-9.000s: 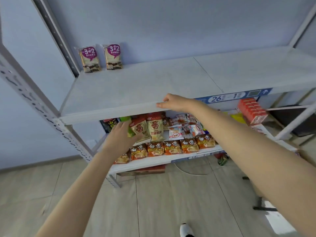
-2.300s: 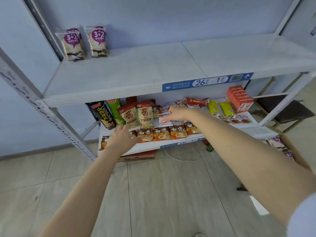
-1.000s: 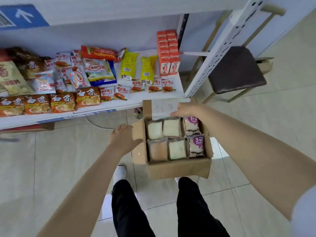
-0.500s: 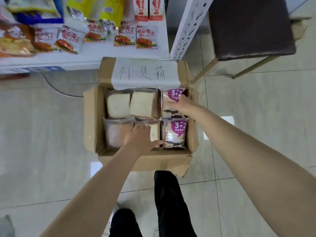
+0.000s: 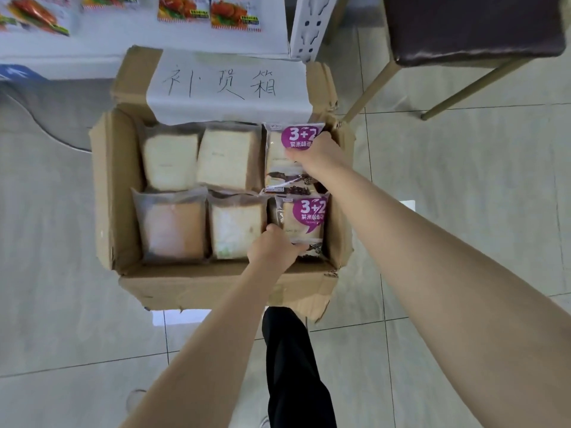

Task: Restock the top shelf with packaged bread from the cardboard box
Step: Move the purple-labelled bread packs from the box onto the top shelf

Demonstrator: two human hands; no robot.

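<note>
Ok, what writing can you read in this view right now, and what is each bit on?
"补货箱": handwritten on the white paper sheet on the flap of the brown cardboard box.
"3+2", "紫米味面" then covered: far clear bread packet with purple bubble.
"3+2", "紫米味面包": near clear bread packet with purple bubble.
Too blurred to read: the red-printed snack packets on the white shelf.

Arms lowered, left grip (image 5: 272, 251) pinching near pack (image 5: 304, 217), right grip (image 5: 315, 152) clasping far pack (image 5: 279, 159)
</note>
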